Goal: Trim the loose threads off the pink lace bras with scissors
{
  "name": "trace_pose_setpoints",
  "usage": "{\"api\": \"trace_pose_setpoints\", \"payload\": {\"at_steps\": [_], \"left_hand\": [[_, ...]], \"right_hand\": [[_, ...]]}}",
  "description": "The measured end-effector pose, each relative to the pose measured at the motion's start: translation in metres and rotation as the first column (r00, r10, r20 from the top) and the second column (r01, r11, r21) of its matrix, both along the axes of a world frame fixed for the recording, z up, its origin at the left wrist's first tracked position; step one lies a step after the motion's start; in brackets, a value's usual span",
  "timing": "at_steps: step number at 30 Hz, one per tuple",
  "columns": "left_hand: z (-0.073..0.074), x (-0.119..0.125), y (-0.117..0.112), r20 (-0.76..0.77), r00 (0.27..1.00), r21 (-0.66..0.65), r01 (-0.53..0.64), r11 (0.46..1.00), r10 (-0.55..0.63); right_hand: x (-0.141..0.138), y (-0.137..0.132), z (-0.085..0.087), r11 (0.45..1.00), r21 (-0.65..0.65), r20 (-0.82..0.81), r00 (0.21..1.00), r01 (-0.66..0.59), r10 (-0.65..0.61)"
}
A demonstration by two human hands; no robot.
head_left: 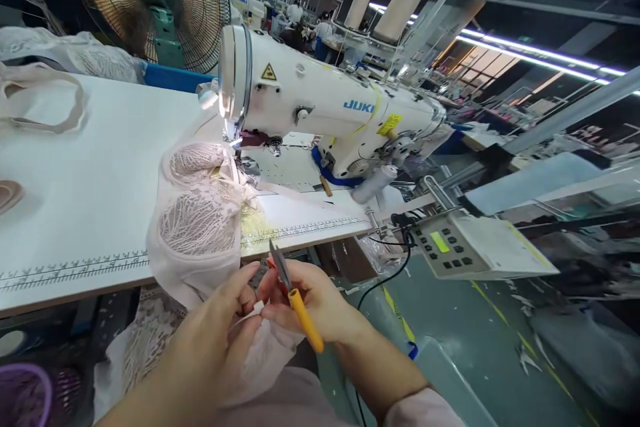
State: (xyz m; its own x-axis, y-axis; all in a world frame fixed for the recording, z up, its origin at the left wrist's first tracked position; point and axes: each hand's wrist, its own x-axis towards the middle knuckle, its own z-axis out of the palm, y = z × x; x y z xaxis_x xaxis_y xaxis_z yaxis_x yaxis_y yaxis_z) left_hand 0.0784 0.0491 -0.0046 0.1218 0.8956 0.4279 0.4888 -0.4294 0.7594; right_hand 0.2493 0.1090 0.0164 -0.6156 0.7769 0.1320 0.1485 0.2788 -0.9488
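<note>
My right hand [313, 297] is closed around scissors with an orange handle [306, 321], blades pointing up and away from me. Its fingertips meet those of my left hand [215, 323], which pinches pale fabric [267, 353] hanging over my lap. A small white tag-like piece [257, 307] shows between the two hands. Just beyond them, a pale pink lace bra [200, 223] drapes over the table's front edge, its upper part by the lit needle area of the white sewing machine [300, 83].
A ruler strip runs along the edge of the white table [100, 173]. Bra pieces lie at its left. A fan [150, 3] stands behind. To the right are a control box [445, 240], a tape roll [535, 180] and a cable. A purple basket [25, 380] sits below left.
</note>
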Motion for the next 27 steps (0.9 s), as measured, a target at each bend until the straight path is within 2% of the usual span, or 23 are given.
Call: {"api": "trace_pose_setpoints", "payload": {"at_steps": [2, 4, 7, 10, 13, 17, 19, 22, 24, 27], "left_hand": [[0.003, 0.001, 0.001, 0.009, 1.0, -0.03, -0.002, 1.0, 0.002], [0.008, 0.0, 0.002, 0.037, 0.999, -0.128, 0.0, 0.992, 0.005], [0.017, -0.003, 0.003, 0.024, 1.0, -0.332, 0.001, 0.943, 0.008], [0.023, -0.003, 0.005, 0.025, 0.999, -0.416, 0.05, 0.908, -0.043], [0.021, -0.001, 0.004, 0.038, 0.997, -0.357, 0.081, 0.931, -0.072], [0.01, 0.001, 0.001, -0.104, 0.995, -0.101, 0.001, 0.995, -0.011], [0.007, 0.001, 0.002, -0.219, 0.975, 0.056, -0.032, 0.998, 0.044], [0.005, 0.002, 0.004, -0.309, 0.946, 0.167, -0.047, 0.985, 0.098], [0.005, 0.002, 0.005, -0.313, 0.945, 0.166, -0.046, 0.985, 0.097], [0.009, 0.003, 0.006, -0.248, 0.968, -0.003, -0.044, 0.999, 0.041]], "right_hand": [[-0.002, 0.001, 0.0, 0.999, 0.034, 0.002, 1.0, 0.014, -0.014], [-0.002, 0.0, 0.001, 0.997, 0.076, 0.013, 0.999, 0.034, -0.035], [-0.001, -0.001, 0.0, 0.987, 0.147, 0.017, 0.998, 0.063, -0.066], [-0.002, -0.002, -0.002, 0.973, 0.225, -0.063, 0.997, 0.05, -0.037], [-0.004, -0.001, -0.003, 0.957, 0.289, -0.141, 0.99, 0.027, 0.015], [-0.005, 0.001, -0.003, 0.952, 0.304, -0.152, 0.988, 0.037, 0.01], [-0.004, 0.002, -0.002, 0.959, 0.283, -0.107, 0.994, 0.018, 0.013], [-0.002, 0.004, 0.0, 0.969, 0.246, -0.047, 0.999, -0.01, 0.022], [-0.002, 0.005, 0.0, 0.973, 0.229, -0.031, 0.999, -0.007, 0.015], [-0.004, 0.004, -0.001, 0.977, 0.215, -0.023, 1.0, 0.018, -0.013]]}}
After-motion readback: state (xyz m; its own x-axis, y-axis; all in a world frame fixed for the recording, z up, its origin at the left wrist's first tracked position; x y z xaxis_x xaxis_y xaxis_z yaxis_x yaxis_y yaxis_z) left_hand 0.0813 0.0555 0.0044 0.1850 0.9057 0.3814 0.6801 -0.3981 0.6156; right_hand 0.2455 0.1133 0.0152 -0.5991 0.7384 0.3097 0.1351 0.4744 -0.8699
